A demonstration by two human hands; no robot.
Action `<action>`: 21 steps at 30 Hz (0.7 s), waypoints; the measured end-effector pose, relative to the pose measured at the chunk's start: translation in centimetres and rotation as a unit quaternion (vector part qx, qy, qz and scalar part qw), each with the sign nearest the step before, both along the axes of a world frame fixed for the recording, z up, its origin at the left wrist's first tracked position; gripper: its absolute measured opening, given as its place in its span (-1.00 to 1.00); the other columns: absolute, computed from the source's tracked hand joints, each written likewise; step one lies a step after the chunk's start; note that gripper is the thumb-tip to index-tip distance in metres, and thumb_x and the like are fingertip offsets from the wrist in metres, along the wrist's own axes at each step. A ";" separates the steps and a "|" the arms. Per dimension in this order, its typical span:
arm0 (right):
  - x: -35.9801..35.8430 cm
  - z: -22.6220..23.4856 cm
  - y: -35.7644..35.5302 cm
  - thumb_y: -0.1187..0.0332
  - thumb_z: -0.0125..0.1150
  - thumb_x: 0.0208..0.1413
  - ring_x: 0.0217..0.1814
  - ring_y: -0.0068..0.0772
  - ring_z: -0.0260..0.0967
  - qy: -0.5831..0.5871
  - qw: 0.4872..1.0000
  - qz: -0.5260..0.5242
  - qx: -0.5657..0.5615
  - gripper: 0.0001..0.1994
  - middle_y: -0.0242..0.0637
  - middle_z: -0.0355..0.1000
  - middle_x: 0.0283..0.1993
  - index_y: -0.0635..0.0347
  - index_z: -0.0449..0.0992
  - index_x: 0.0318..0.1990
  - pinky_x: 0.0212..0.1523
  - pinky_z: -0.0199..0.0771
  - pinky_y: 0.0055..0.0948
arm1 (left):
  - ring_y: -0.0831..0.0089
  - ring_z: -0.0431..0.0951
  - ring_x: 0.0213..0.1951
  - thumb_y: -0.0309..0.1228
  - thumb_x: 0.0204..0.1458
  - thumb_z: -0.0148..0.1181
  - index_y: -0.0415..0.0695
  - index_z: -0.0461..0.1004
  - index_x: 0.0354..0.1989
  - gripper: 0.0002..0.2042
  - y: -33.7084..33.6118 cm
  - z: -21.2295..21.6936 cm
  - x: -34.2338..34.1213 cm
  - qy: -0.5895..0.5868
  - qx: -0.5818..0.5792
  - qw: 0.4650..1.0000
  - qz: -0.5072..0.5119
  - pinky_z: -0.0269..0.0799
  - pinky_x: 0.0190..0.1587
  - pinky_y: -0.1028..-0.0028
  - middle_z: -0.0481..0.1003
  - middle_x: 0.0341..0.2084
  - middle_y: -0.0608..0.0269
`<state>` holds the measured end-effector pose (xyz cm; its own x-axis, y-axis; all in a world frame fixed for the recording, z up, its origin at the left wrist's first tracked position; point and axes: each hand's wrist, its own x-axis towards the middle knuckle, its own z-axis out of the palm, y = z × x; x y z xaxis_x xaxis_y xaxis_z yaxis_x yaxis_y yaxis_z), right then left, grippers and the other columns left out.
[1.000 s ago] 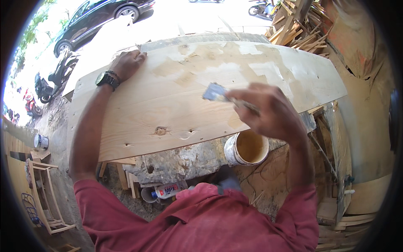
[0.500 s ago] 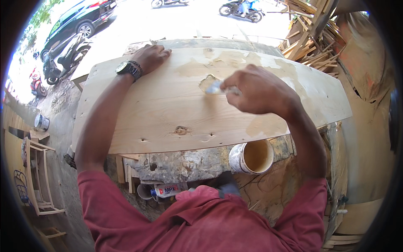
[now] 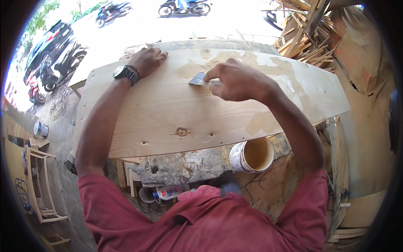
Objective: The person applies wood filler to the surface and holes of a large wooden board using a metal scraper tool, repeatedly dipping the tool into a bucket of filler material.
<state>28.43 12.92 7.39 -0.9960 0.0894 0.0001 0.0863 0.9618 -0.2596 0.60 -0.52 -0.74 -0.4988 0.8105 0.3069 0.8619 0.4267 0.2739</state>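
Note:
A wide, pale wooden board lies in front of me, with tan filler patches on its right part and far side. My right hand is closed around a putty knife, whose flat metal blade meets the board near its middle. At the far left edge, my left hand bears on the board with its fingers curled at the rim; their tips are hidden. A dark knot and several small holes mark the near part of the board.
Close by the board's near edge, a white bucket holds tan paste. Below the board are a plastic bottle and a cup. Scrap wood is heaped at the far right. A wooden frame stands left. Motorbikes pass beyond.
My right hand has moved left and slightly away from me with the putty knife. The thick dab of filler near the blade no longer shows. My left hand stays at the far edge.

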 end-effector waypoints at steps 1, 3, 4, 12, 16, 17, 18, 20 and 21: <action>0.7 1.7 -1.2 0.31 0.15 0.03 -0.02 0.05 0.59 -0.075 0.996 -0.043 0.002 -0.59 0.15 0.61 -0.12 0.28 0.66 0.01 0.16 0.53 -0.14 | -0.07 0.59 -0.11 -0.07 0.30 -0.09 -0.29 0.58 -0.23 -0.52 -0.1 0.1 0.1 -0.004 0.004 1.000 0.002 0.41 0.04 0.07 0.60 -0.25 -0.22; 1.4 1.9 -0.5 0.31 0.15 0.02 -0.08 0.04 0.61 -0.074 0.997 0.011 0.020 -0.60 0.14 0.62 -0.15 0.27 0.66 0.00 0.14 0.55 -0.14 | -0.07 0.59 -0.10 -0.06 0.30 -0.09 -0.29 0.58 -0.24 -0.52 0.0 0.7 0.7 -0.027 -0.022 0.999 0.009 0.41 0.04 0.07 0.61 -0.25 -0.21; 1.6 2.1 -0.4 0.31 0.15 0.01 -0.11 0.04 0.62 -0.073 0.996 0.037 0.029 -0.60 0.13 0.62 -0.16 0.26 0.66 0.00 0.13 0.56 -0.15 | -0.07 0.59 -0.10 -0.06 0.30 -0.09 -0.29 0.58 -0.24 -0.51 0.2 1.0 1.0 -0.039 -0.035 0.999 0.013 0.41 0.04 0.07 0.61 -0.25 -0.21; -3.1 3.1 0.1 0.29 0.18 0.06 0.08 -0.09 0.55 -0.141 0.986 -0.024 0.082 -0.65 -0.01 0.60 0.01 0.18 0.68 -0.03 0.18 0.50 -0.18 | -0.02 0.60 -0.15 -0.07 0.29 -0.09 -0.28 0.57 -0.23 -0.53 0.1 0.5 0.0 -0.017 -0.018 1.000 0.008 0.42 -0.03 0.10 0.61 -0.25 -0.18; -0.1 2.7 2.2 0.26 0.23 0.05 0.10 -0.07 0.53 -0.175 0.982 -0.030 0.063 -0.68 -0.02 0.56 0.06 0.17 0.70 -0.07 0.15 0.51 -0.16 | -0.01 0.59 -0.16 -0.07 0.29 -0.09 -0.29 0.56 -0.22 -0.53 0.1 1.0 0.1 -0.035 -0.042 0.998 0.018 0.42 -0.03 0.11 0.60 -0.26 -0.18; 1.0 2.9 2.6 0.26 0.22 0.05 0.06 -0.06 0.55 -0.182 0.981 -0.029 0.059 -0.67 -0.03 0.59 0.02 0.17 0.70 -0.07 0.12 0.53 -0.16 | -0.01 0.59 -0.17 -0.07 0.29 -0.09 -0.29 0.56 -0.22 -0.53 0.3 1.0 0.0 -0.040 -0.051 0.998 0.019 0.42 -0.03 0.12 0.60 -0.26 -0.18; 2.2 3.4 2.8 0.26 0.22 0.05 0.02 -0.05 0.56 -0.188 0.980 -0.031 0.054 -0.67 -0.03 0.61 -0.02 0.18 0.71 -0.07 0.10 0.54 -0.16 | -0.01 0.59 -0.17 -0.07 0.29 -0.09 -0.30 0.55 -0.23 -0.53 0.5 1.2 0.3 -0.033 -0.044 0.998 0.013 0.42 -0.03 0.12 0.60 -0.26 -0.18; 4.0 4.8 1.5 0.27 0.20 0.04 -0.07 -0.03 0.59 -0.138 0.988 -0.023 0.067 -0.65 0.00 0.63 -0.10 0.19 0.70 -0.05 0.04 0.56 -0.15 | -0.01 0.58 -0.18 -0.07 0.29 -0.09 -0.30 0.54 -0.24 -0.53 0.1 1.0 0.7 -0.023 -0.022 0.999 0.005 0.42 -0.02 0.12 0.60 -0.26 -0.18; 4.7 5.0 1.1 0.27 0.20 0.04 -0.11 -0.02 0.60 -0.113 0.991 -0.020 0.071 -0.64 0.01 0.64 -0.15 0.20 0.70 -0.05 0.02 0.57 -0.14 | -0.01 0.59 -0.17 -0.08 0.29 -0.09 -0.30 0.54 -0.24 -0.53 0.1 0.9 0.7 -0.018 -0.023 1.000 0.007 0.42 -0.02 0.12 0.60 -0.26 -0.18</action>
